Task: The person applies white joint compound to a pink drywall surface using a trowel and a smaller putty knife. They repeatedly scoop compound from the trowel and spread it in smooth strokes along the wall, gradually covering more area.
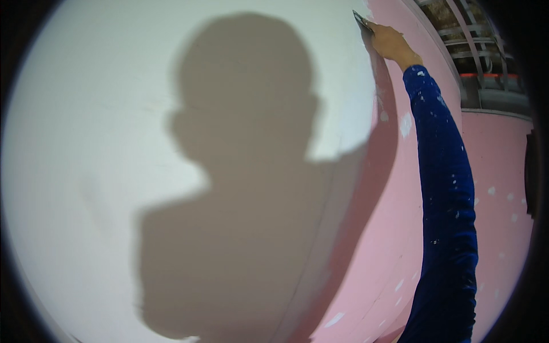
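My right arm, in a blue sleeve flecked with white, reaches up along the right side. At its end my right hand [393,44] is closed around what looks like a putty knife [360,20]. The blade is seen nearly edge-on, at the wall near the border between a white-coated area [103,114] and bare pink board [380,228]. Most of the handle is hidden in my fingers. My left hand is out of view.
My head-and-shoulders shadow [246,143] falls over the white coat. Small white filler patches [405,124] dot the pink board. Metal ceiling framing [474,34] shows at the upper right, and a dark object [531,171] stands at the right rim.
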Demonstrator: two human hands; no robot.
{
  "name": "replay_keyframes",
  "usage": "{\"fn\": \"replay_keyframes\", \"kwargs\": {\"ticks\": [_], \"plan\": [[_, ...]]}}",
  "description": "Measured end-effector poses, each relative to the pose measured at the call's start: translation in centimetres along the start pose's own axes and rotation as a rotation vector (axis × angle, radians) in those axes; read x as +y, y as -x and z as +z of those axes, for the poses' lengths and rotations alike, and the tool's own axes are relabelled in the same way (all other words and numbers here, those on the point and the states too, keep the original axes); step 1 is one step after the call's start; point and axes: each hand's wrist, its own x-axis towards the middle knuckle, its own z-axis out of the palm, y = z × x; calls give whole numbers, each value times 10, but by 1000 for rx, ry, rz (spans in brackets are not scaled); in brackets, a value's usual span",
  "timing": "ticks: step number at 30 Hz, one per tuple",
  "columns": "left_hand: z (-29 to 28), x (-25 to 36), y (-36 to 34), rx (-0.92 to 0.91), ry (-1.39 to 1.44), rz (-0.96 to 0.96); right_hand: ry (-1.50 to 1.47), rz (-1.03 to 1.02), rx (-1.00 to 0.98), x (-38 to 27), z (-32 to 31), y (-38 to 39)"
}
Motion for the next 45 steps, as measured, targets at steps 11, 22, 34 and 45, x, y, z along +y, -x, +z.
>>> {"fn": "replay_keyframes", "kwargs": {"ticks": [11, 22, 34, 45], "plan": [[-4, -7, 64, -1, 67, 107, -277, 96, 162, 17, -52, 38], [13, -22, 57, 92, -31, 144, -211, 32, 55, 45, -23, -42], [-29, -27, 44, 26, -232, 287, -125, -3, 68, 1, -28, 49], [-50, -27, 36, -123, -236, 193, -312, 67, 138, -21, -43, 139]]}}
